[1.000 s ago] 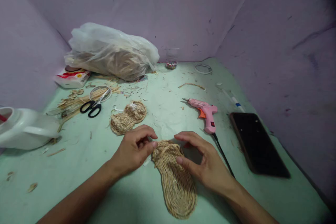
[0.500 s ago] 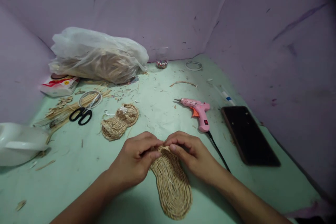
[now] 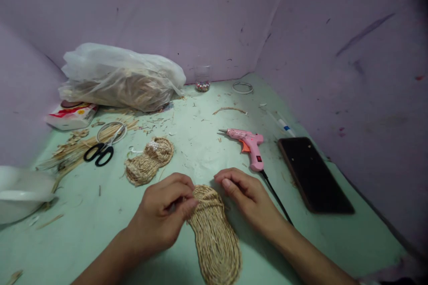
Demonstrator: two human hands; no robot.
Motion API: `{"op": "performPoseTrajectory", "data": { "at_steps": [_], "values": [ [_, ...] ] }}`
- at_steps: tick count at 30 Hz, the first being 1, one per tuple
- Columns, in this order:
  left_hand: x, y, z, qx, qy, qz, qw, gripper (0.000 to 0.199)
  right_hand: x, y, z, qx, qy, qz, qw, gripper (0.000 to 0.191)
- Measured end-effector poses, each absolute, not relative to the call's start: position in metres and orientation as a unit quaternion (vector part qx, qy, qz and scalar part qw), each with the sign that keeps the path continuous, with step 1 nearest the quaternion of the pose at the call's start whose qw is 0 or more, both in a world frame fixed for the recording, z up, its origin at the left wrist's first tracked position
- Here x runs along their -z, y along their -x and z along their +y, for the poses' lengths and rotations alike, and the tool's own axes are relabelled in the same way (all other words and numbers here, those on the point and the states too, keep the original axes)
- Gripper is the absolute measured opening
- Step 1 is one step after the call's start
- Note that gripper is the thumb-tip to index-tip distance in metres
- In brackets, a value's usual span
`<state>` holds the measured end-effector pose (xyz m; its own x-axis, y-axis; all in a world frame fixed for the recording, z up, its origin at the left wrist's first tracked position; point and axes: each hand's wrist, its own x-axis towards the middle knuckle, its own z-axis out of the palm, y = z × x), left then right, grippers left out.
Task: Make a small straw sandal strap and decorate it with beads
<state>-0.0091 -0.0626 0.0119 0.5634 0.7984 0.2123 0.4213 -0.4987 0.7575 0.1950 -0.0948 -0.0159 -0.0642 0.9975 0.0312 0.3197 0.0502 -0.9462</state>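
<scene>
A slipper sole of coiled, braided straw (image 3: 217,240) lies lengthwise in front of me, with a braided band across its far end. My left hand (image 3: 167,211) is closed at the sole's far left edge, thumb and fingers pinching there; the exact grip is partly hidden. Just right of the far end, my right hand (image 3: 247,196) is off the sole, its fingers loosely curled and nothing visible in them. Beyond my left hand rests a small straw slipper (image 3: 149,162) with white beads on its band.
A pink glue gun (image 3: 249,142) and a dark phone (image 3: 314,176) lie to the right. Black-handled scissors (image 3: 103,149) rest near loose straw on the left. Farther back are a plastic bag (image 3: 123,80), a bead jar (image 3: 202,82) and a ring (image 3: 242,88). A white container (image 3: 23,193) stands at left.
My hands have moved apart. The right one has come off the sole's far end, and the left has shifted left, uncovering the braided band. The whole view has shifted slightly.
</scene>
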Motion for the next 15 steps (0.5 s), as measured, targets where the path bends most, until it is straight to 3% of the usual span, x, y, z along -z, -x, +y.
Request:
{"op": "performPoseTrajectory", "data": {
  "at_steps": [3, 5, 8, 11, 15],
  "values": [
    [-0.012, 0.021, -0.058, -0.213, -0.779, 0.507, 0.302, 0.031, 0.016, -0.206, -0.102, -0.374, 0.605, -0.591, 0.38, 0.02],
    [-0.01, 0.028, -0.058, -0.053, -0.743, 0.57, 0.347, 0.039, 0.014, -0.211, -0.108, -0.375, 0.616, -0.615, 0.319, 0.017],
    [-0.005, 0.028, -0.065, 0.138, -0.689, 0.573, 0.421, 0.031, 0.01, -0.21, -0.114, -0.377, 0.617, -0.652, 0.226, 0.016],
    [0.0, 0.018, -0.075, 0.125, -0.664, 0.593, 0.437, 0.025, 0.009, -0.206, -0.115, -0.376, 0.616, -0.658, 0.214, 0.014],
    [0.0, 0.004, -0.079, -0.007, -0.616, 0.587, 0.525, 0.021, 0.017, -0.201, -0.11, -0.418, 0.612, -0.614, 0.27, 0.008]
  ]
}}
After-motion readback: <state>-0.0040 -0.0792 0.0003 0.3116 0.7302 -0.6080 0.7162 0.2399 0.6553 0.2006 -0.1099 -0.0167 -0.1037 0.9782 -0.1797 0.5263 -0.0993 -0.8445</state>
